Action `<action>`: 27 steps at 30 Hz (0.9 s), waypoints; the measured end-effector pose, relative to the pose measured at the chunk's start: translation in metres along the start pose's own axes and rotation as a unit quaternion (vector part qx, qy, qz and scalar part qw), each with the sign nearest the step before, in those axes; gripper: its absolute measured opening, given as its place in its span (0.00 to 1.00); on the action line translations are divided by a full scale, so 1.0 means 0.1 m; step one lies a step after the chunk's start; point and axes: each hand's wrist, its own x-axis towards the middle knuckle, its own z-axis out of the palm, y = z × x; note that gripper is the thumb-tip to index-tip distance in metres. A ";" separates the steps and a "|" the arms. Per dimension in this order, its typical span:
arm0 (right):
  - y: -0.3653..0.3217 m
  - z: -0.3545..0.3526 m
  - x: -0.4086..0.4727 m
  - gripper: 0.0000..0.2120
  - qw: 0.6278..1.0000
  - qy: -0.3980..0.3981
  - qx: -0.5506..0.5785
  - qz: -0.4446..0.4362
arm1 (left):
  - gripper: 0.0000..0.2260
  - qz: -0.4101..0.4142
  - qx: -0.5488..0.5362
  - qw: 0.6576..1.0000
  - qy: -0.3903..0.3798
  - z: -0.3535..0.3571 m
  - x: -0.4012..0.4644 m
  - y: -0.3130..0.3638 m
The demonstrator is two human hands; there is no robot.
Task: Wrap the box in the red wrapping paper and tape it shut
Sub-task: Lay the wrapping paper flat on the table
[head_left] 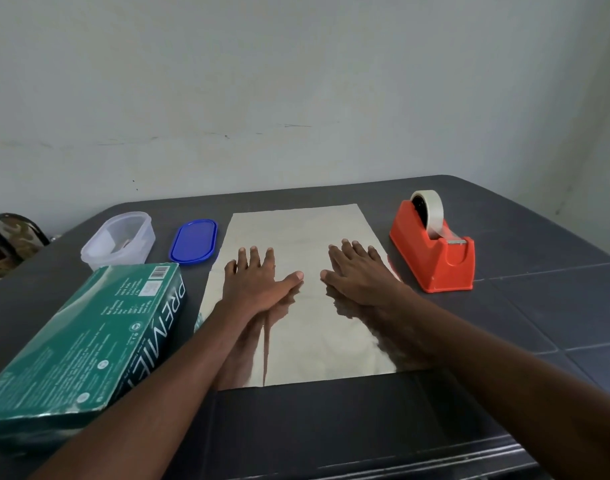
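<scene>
While both my hands are lying flat and wide, left grip (258,282) and right grip (359,271) are pressing the wrapping paper (296,341), silver side up; the box (85,341) is resting left of my left grip, the tape dispenser (435,251) right of my right.

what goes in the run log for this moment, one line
stage: smoothing paper | left hand: flat on wrapping paper | right hand: flat on paper | box: left, unwrapped | tape dispenser: right, untouched

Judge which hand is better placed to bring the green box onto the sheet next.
Probably the left. The left hand lies flat on the wrapping paper on the side where the green box sits, just off the sheet's left edge. The right hand is nearer the tape dispenser and would have to cross over.
</scene>
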 end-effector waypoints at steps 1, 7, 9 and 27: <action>0.00 -0.06 -0.02 0.29 1.000 -0.008 -0.015 -0.003 | 0.39 -0.001 -0.011 1.000 -0.003 -0.05 -0.02 0.01; -0.28 -0.45 -0.01 0.30 0.998 0.014 0.066 0.001 | 0.29 -0.001 -0.028 0.990 0.139 -0.58 -0.25 0.08; -0.52 -0.52 -0.06 0.27 0.996 0.055 0.070 -0.023 | 0.23 -0.011 -0.030 0.980 0.195 -0.78 -0.42 0.02; -2.62 -0.34 0.05 0.15 0.917 -0.088 0.387 0.044 | 0.64 -0.224 -0.093 0.969 0.050 -0.80 -1.53 -1.43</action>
